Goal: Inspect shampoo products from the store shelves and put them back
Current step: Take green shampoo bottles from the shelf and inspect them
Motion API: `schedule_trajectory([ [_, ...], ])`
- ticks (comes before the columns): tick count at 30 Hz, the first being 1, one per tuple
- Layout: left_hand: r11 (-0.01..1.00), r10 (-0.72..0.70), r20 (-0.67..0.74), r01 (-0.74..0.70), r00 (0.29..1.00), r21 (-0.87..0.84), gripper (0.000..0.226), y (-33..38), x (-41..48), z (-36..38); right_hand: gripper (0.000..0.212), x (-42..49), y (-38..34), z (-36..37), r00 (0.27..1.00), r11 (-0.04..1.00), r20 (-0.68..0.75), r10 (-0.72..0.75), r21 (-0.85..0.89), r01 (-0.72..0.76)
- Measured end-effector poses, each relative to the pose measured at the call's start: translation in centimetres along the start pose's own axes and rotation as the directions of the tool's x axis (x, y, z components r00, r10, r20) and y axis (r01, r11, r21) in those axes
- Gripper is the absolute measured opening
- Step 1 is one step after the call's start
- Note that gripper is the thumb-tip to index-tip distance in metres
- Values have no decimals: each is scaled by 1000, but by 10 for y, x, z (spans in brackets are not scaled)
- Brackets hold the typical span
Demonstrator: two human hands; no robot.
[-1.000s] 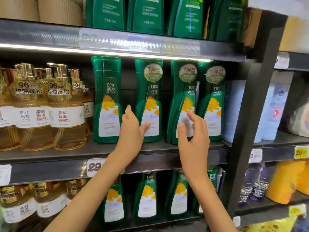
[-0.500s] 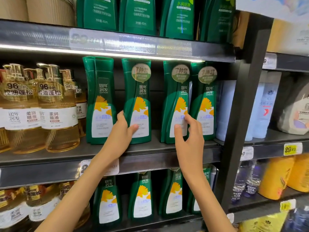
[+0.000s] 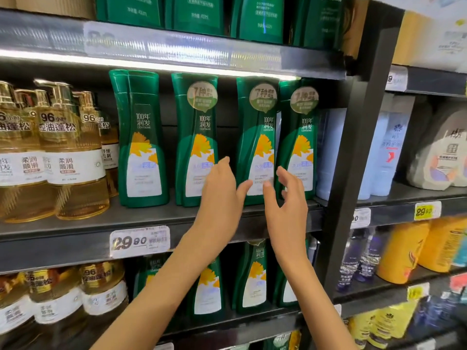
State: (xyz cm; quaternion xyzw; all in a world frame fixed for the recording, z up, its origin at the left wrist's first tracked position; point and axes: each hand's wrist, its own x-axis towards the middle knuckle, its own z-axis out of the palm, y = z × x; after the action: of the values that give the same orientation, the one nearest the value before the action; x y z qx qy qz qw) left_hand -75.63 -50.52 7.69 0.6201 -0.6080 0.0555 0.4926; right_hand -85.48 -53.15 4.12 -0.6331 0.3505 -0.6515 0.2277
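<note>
Both hands are raised in front of the middle shelf (image 3: pixel 83 229), and both are empty. The left hand (image 3: pixel 221 190) has its fingers loosely spread, with the thumb reaching toward the third green shampoo bottle (image 3: pixel 257 137). The right hand (image 3: pixel 286 200) is also released, its fingers curved and apart, with the thumb just in front of the label of this same bottle. The bottle stands upright between the two thumbs, so I judge it is the one to be taken. Whether a thumb already touches it, I cannot tell.

To do this step well, the fingers should close around the narrow waist of the bottle, above the fingertips, where the shape gives a good hold. The bottle beside the right fingers (image 3: pixel 299 140) stands very near, almost touching, so the pull should go straight forward, or the neighbour may tip. The second green bottle (image 3: pixel 197 137), partly behind the left fingers, has more free space around it.

About the containers: the green bottles are opaque, so their filling does not show. Far to the left of the fingers stand clear pump bottles (image 3: pixel 73 157) with a golden liquid, which looks nearly full. All caps look closed.
</note>
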Motion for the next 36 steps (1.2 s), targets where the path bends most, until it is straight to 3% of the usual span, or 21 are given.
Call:
schedule_trajectory([
  [3,996,-65,121,73,991,-60,69,-4,20,20,39,-4,3,-7,1000,1000,-6,12,6,-12],
  [7,976,-122,246,161,962,-146,58,-15,29,25,39,-8,6,-12,1000,1000,0,16,-8,-16],
  [20,960,-166,235,211,958,-184,65,-16,26,26,41,-9,8,-16,998,999,44,48,-18,-48],
  [24,961,-179,179,210,968,-177,69,-17,18,26,42,-11,10,-16,997,999,57,47,-14,-46],
  [30,973,-158,-118,134,980,-187,38,-13,-21,13,41,-18,12,-27,996,999,67,52,-8,-52],
  [33,974,-89,-165,51,982,-222,35,-4,-58,9,39,-30,13,-38,996,999,84,34,34,-37],
  [36,971,-56,-126,25,990,-238,34,-4,-110,18,30,-61,25,-53,991,996,127,42,74,-52],
])
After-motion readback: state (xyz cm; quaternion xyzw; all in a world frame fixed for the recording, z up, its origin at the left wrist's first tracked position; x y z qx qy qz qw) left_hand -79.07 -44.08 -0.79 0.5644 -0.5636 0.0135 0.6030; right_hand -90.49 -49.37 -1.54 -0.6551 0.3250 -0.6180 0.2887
